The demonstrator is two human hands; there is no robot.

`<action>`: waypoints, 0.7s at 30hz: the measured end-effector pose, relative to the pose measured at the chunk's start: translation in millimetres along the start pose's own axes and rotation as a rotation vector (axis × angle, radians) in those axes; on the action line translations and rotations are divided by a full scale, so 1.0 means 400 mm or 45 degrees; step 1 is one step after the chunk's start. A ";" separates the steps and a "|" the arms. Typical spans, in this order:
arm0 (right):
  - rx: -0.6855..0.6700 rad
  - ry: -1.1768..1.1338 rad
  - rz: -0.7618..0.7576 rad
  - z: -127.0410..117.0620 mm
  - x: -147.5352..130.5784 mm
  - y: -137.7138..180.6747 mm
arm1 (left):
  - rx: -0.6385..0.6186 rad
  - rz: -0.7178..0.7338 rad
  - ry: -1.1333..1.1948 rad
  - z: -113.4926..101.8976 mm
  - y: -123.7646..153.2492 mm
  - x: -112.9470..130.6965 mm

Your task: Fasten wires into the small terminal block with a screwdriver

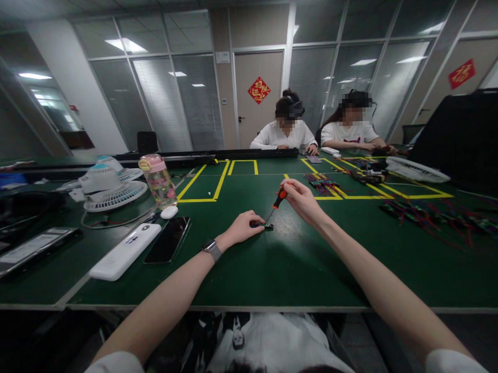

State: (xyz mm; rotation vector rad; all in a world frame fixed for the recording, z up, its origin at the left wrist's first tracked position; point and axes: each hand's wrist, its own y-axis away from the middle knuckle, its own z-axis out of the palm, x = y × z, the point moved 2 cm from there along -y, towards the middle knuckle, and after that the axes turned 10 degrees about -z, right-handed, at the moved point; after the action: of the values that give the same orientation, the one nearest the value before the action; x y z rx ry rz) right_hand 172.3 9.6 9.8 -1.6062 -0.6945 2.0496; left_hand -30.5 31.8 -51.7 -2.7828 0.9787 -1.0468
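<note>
- Small dark part (269,226) sits on the table (301,266), well in from its near edge, on my side of the yellow tape outlines (198,200).
- My left hand (244,227) pinches the part's left end between thumb and fingers.
- My right hand (302,200) grips the screwdriver (280,198) by its handle, shaft slanting down toward the part; I cannot tell whether the tip touches.
- Leftward, my room ends at the black phone (168,241); rightward, I have green surface as far as the wire bundles (438,218).

At 12 o'clock, a red diamond sign (259,90) on a door (250,121) reads 招财进宝; at 2 o'clock, another red sheet (461,74) reads 福.
</note>
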 end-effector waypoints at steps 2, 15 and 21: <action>-0.017 -0.020 0.023 -0.002 -0.003 0.000 | 0.003 -0.003 0.000 -0.001 0.001 0.002; 0.051 -0.166 0.097 0.001 0.014 -0.004 | 0.007 -0.009 0.010 0.002 -0.001 0.001; -0.028 -0.214 0.123 0.010 0.007 -0.001 | 0.029 -0.002 -0.018 0.005 -0.003 -0.003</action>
State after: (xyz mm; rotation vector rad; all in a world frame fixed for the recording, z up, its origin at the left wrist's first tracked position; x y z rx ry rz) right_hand 167.7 11.2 8.6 -1.5184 -0.7116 2.2746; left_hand -29.5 32.9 -53.8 -2.7693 0.9570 -1.0300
